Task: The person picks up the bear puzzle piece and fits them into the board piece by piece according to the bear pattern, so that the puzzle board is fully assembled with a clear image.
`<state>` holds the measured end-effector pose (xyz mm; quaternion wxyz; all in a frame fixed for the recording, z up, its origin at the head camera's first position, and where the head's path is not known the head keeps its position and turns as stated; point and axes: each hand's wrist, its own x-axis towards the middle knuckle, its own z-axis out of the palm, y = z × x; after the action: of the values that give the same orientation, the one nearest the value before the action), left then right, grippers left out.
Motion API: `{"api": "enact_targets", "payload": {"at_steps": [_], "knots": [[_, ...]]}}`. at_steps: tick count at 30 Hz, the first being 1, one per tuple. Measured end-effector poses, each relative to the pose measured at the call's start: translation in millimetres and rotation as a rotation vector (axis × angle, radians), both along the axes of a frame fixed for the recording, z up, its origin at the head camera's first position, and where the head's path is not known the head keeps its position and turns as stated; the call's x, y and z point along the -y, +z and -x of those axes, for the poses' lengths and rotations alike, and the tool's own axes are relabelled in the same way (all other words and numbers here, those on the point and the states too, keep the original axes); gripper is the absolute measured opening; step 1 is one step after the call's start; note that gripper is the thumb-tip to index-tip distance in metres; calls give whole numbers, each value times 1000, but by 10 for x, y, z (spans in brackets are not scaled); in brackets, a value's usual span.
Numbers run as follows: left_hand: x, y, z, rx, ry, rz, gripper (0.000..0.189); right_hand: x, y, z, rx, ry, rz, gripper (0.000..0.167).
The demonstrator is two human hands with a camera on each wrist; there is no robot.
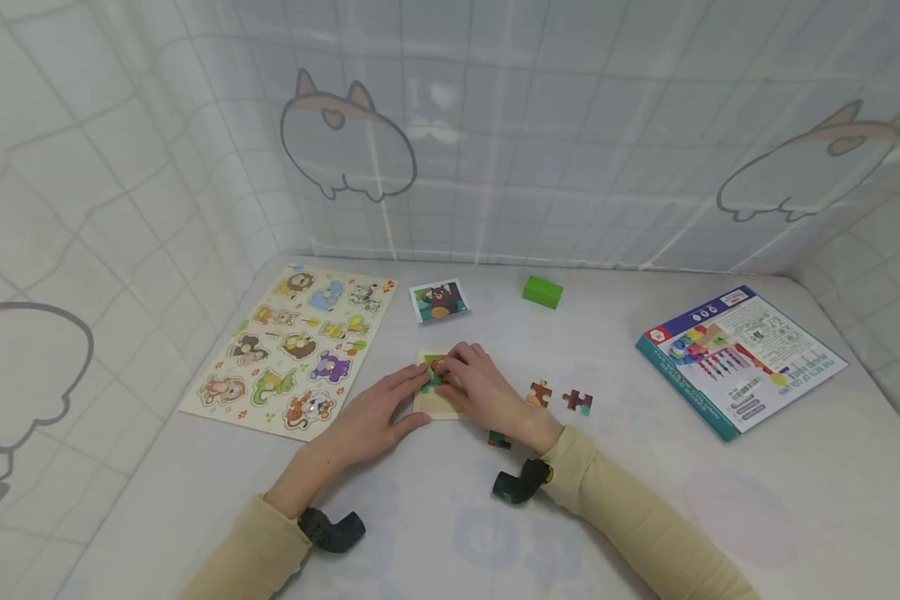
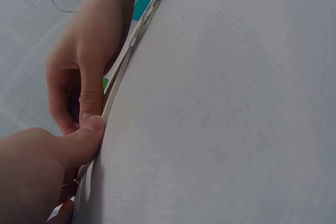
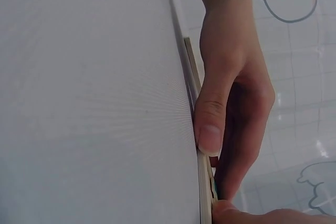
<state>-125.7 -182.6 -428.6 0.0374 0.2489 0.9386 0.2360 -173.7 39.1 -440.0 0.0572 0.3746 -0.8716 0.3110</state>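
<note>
A small wooden puzzle board (image 1: pixel 438 408) lies between both hands, green puzzle pieces (image 1: pixel 430 385) in its upper part. My left hand (image 1: pixel 378 414) rests at the board's left side, fingers extended onto the pieces and thumb by the near left corner. My right hand (image 1: pixel 487 392) bends over the board, its fingertips pinching a puzzle piece that they largely hide. In the left wrist view, the right hand's thumb and fingers (image 2: pixel 92 95) point down at the board, beside the left thumb (image 2: pixel 84 142). In the right wrist view, the left thumb (image 3: pixel 210 137) lies against the board's edge.
Brown jigsaw pieces (image 1: pixel 577 401) lie right of the board, with a dark green piece (image 1: pixel 499 439) below the right wrist. Behind are a bear picture card (image 1: pixel 439 302) and a green block (image 1: pixel 543 292). An animal puzzle (image 1: pixel 292 350) sits left, a flat box (image 1: pixel 742 358) right.
</note>
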Motion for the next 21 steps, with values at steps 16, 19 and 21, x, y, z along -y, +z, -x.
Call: {"api": "enact_targets", "payload": {"at_steps": [16, 19, 21], "knots": [[-25, 16, -27, -25, -32, 50, 62, -29, 8, 19, -4, -56, 58, 17], [-21, 15, -28, -31, -43, 65, 60, -38, 11, 28, -8, -46, 36, 20], [-18, 21, -29, -27, -44, 73, 60, -44, 13, 31, -7, -38, 27, 21]]}}
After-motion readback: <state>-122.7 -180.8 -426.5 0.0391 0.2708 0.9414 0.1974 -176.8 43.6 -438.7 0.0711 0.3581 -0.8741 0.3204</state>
